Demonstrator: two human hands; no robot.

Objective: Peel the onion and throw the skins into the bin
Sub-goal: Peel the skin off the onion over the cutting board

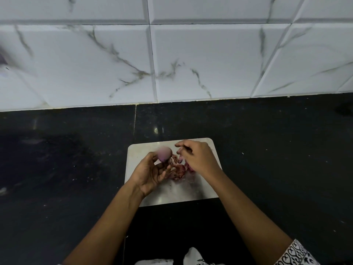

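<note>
1. Head view: left hand (pixel 150 173) is palm-up over the near-left part of the board (pixel 172 194), with thumb and fingertips curled round the lower end of the onion (pixel 164 154).
2. Onion is purple, smooth and a bit blurred. It is lifted off the board and sticks up out of the left fingers.
3. Right hand (pixel 198 156) is back-up over the board's far-right part, just right of the onion and not touching it. Its fingers are bent and pointing left. Cannot tell if it pinches a bit of skin or holds nothing.
4. Skins (pixel 179 170) are a loose reddish-pink pile on the board's middle, between the two hands and partly under the right one.
5. Board is pale with rounded corners and lies flat on the black worktop (pixel 57 159).
6. White marbled tiles (pixel 191 54) stand behind the worktop.
7. A patterned black-and-white sleeve (pixel 298 253) shows on the right arm at the bottom edge.
</note>
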